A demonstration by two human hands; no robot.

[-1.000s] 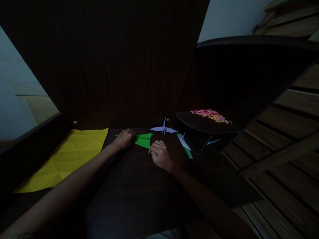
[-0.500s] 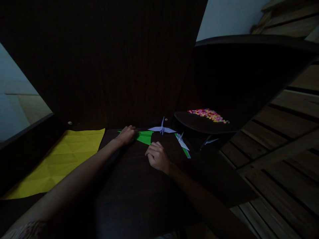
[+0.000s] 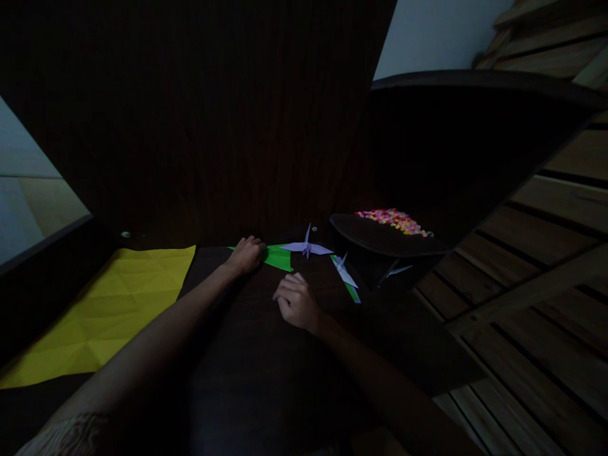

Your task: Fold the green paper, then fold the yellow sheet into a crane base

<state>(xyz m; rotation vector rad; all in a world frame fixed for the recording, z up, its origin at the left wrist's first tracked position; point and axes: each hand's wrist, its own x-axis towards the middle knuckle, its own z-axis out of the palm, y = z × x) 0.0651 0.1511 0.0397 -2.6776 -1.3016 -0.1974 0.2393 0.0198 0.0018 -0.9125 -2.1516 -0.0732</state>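
Fingers bent, my left hand (image 3: 248,254) grips a green folded paper (image 3: 278,257) on the dark wooden desk. The paper sticks out on both sides of that hand, and its middle is covered. My right hand (image 3: 298,302) is curled closed just below the paper's right corner, apart from it, and nothing shows in its fingers. A lilac paper crane (image 3: 307,248) with spread wings sits behind, at the paper's right end. Right of it, a pale paper crane (image 3: 344,272) rests on a narrow green strip (image 3: 353,292).
A creased yellow sheet (image 3: 109,310) lies at the left beside a raised side board (image 3: 38,272). Small pink, red and yellow pieces (image 3: 396,220) are heaped on a rounded corner shelf (image 3: 370,239). Beneath it lies another pale folded paper (image 3: 399,271). A tall dark panel (image 3: 213,126) stands behind.
My left hand and the green paper have shifted slightly, and the paper's right end now lies closer against the lilac crane. My right hand stays curled in nearly the same spot.
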